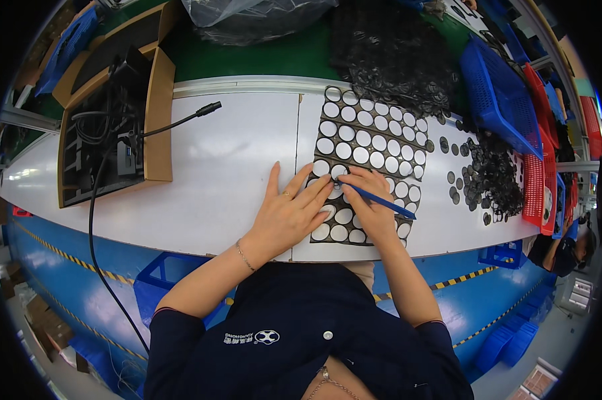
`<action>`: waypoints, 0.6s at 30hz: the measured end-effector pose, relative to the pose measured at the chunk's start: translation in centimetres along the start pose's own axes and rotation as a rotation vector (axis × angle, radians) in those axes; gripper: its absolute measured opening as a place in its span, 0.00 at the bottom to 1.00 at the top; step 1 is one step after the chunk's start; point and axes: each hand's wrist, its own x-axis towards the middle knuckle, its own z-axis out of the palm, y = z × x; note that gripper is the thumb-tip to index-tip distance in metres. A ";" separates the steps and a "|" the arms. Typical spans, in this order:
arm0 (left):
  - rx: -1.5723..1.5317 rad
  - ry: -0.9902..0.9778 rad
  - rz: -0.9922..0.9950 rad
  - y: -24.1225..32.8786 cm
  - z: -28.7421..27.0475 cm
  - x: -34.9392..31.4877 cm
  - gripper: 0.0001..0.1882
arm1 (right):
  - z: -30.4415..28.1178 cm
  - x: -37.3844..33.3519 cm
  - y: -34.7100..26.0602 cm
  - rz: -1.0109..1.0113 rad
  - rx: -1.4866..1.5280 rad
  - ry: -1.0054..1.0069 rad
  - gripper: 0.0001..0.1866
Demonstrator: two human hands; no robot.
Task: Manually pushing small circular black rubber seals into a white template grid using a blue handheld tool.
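Observation:
Rows of round white discs with dark rims lie on dark backing sheets (372,166) on the white table in front of me. My left hand (290,212) rests flat at the left edge of the sheets, fingers stretched and spread, with the fingertips beside a disc. In my right hand (373,203) is a slim blue stick-like tool (398,209), pinched with its tip at the same disc, close to my left fingertips. The tool's exact kind is unclear. My hands cover part of the lower rows.
An open cardboard box (158,120) with cables and a dark device stands at the left. To the right lie many loose black rings (491,177), beside blue (504,100) and red baskets (538,190). Black plastic bags (401,57) lie beyond the sheets. Another person (562,253) is at the far right.

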 end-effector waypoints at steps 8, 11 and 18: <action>0.024 -0.003 -0.011 0.1 0.0 0.2 0.24 | 0.3 2.9 1.0 -0.429 -0.481 0.214 0.16; 0.036 -0.002 -0.007 0.3 -0.4 -0.1 0.24 | -1.4 5.3 2.4 -0.263 -0.342 0.388 0.11; 0.016 0.011 -0.019 -0.8 -0.3 2.6 0.24 | 0.1 3.7 2.3 -0.029 0.044 0.094 0.11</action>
